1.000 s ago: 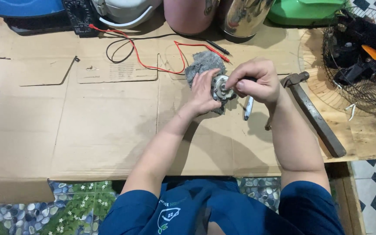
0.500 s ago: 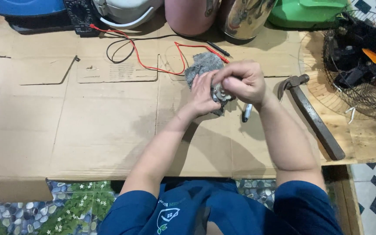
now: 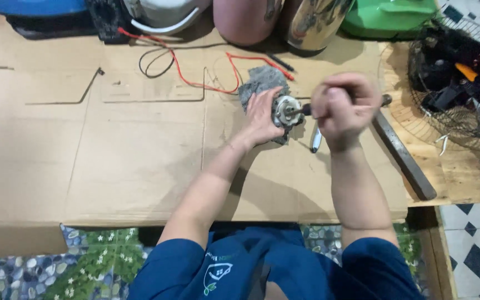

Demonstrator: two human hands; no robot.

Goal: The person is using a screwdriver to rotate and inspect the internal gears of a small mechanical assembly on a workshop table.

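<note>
left hand (image 3: 262, 118) cupped around a small round metal motor (image 3: 285, 111), fingers curled behind it, holding it just above the cardboard sheet (image 3: 84, 161); right hand (image 3: 343, 105) in a tight fist around a dark tool handle (image 3: 305, 109) whose tip meets the motor's centre; tool type too blurred to tell; grey rag (image 3: 259, 80) lies on the cardboard behind the left hand, touching it; a pen-like object (image 3: 316, 139) lies just under the right hand; a long metal bar (image 3: 404, 153) lies right of the right wrist; red wire (image 3: 195, 72) and black wire (image 3: 154, 61) loop across the cardboard above; shiny metal pot (image 3: 312, 25) and pink container (image 3: 243, 22) stand at the far edge; wire fan guard (image 3: 445, 83) far right.
</note>
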